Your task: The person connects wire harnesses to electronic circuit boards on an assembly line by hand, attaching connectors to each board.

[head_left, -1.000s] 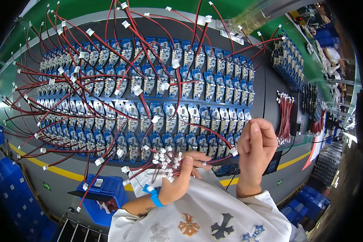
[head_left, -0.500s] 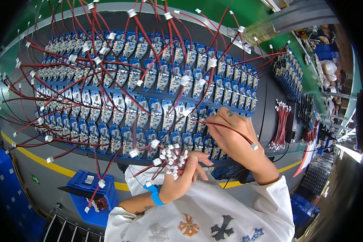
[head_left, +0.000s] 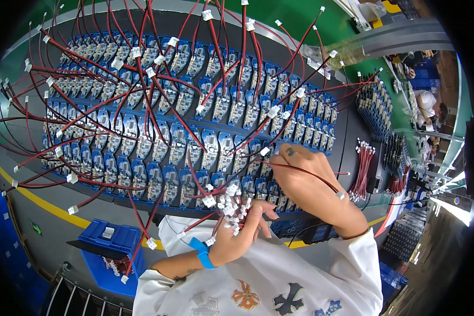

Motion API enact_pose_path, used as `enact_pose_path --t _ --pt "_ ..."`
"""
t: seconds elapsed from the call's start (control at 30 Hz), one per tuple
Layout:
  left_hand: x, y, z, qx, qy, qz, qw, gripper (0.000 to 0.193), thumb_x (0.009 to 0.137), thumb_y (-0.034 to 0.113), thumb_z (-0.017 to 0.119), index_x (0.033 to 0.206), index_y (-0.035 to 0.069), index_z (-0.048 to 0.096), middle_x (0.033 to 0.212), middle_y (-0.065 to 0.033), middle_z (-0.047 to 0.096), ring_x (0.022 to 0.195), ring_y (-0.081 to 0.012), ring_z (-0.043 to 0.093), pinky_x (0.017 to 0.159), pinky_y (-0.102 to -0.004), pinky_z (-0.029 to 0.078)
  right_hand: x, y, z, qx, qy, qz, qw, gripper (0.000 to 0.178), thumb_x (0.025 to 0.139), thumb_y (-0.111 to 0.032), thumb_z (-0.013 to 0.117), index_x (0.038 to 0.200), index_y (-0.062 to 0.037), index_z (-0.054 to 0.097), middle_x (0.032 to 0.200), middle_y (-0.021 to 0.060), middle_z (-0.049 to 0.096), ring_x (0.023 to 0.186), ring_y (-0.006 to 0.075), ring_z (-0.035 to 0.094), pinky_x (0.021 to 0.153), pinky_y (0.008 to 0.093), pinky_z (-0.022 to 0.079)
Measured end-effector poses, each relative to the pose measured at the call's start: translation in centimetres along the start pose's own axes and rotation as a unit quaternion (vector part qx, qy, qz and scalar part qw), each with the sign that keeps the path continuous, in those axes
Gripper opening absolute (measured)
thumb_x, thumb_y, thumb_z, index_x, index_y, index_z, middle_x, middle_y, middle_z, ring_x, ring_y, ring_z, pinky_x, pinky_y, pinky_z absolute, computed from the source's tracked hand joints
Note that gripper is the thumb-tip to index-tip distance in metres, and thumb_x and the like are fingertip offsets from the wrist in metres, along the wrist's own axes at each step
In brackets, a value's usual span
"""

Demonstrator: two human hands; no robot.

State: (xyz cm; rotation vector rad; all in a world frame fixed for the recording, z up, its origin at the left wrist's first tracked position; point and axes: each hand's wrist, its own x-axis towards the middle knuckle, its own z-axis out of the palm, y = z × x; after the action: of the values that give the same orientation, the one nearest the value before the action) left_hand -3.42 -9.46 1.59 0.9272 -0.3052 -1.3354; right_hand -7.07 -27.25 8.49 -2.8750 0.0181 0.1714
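With the right hand (head_left: pixel 306 185), now lowered to blue circuit boards (head_left: pixel 210 150), apparently working there; cannot tell its grip. With the left hand (head_left: pixel 238 242), still clasping white-plugged wire leads (head_left: pixel 230 203).

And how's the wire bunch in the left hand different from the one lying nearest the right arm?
The held bunch sits in the left hand; the lying bunch rests on the dark table. The held bunch mostly shows crowded plugs; the lying bunch shows its wires stretched out. Both have red wires and white plugs.
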Motion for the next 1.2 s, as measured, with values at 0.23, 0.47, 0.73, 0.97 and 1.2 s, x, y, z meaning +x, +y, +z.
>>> enact_pose_path --t 0.23,0.47,0.73,0.97,1.2 --pt "-0.1 0.5 0.4 -0.042 0.021 -0.030 0.998 0.026 0.095 0.019 0.036 0.105 0.001 0.052 0.088 -0.0087 0.060 0.058 -0.0062 0.052 0.045 -0.0183 0.035 0.9 -1.6 -1.8 -0.019 -0.051 0.012 0.998 0.015 0.063 -0.005 0.055 0.076 0.0004 0.052 0.081 0.0114 0.052 0.076 0.0246 0.053 0.058 0.0321 0.045" --pt "-0.4 -0.1 0.0 -0.050 -0.012 -0.079 0.996 0.024 0.093 0.018 0.042 0.097 0.000 0.056 0.086 -0.0072 0.060 0.056 -0.0045 0.048 0.049 -0.0194 0.037 0.3 -0.9 -3.3 0.016 -0.064 -0.009 0.998 0.029 0.062 -0.003 0.060 0.091 0.0013 0.055 0.100 0.0106 0.053 0.087 0.0253 0.053 0.070 0.0321 0.043" --pt "-1.0 -1.2 0.2 0.111 -0.192 -0.009 0.975 0.022 0.077 0.001 0.049 0.097 0.000 0.057 0.082 -0.0064 0.059 0.073 -0.0125 0.054 0.067 -0.0289 0.044 -6.3 -3.7 -3.1 0.303 -0.006 0.093 0.948 0.018 0.068 -0.005 0.067 0.084 0.0015 0.062 0.081 0.0089 0.057 0.061 0.0222 0.058 0.053 0.0299 0.048" --pt "-1.6 -1.5 0.8 -0.082 -0.126 -0.105 0.983 0.024 0.085 0.006 0.049 0.108 0.002 0.050 0.074 -0.0022 0.051 0.068 -0.0094 0.049 0.063 -0.0253 0.043 -7.5 -4.4 2.4 0.553 0.163 0.219 0.787 0.014 0.071 0.004 0.066 0.085 0.0026 0.065 0.082 0.0115 0.062 0.072 0.0185 0.059 0.065 0.0276 0.046" --pt "-1.2 -1.1 1.3 -0.052 -0.028 -0.102 0.993 0.014 0.091 0.011 0.045 0.095 0.001 0.053 0.071 -0.0038 0.055 0.051 -0.0057 0.045 0.044 -0.0206 0.037 -7.2 -5.4 4.0 0.564 0.223 0.240 0.758 0.013 0.078 0.004 0.058 0.090 0.0035 0.063 0.089 0.0156 0.064 0.084 0.0216 0.061 0.072 0.0301 0.049"
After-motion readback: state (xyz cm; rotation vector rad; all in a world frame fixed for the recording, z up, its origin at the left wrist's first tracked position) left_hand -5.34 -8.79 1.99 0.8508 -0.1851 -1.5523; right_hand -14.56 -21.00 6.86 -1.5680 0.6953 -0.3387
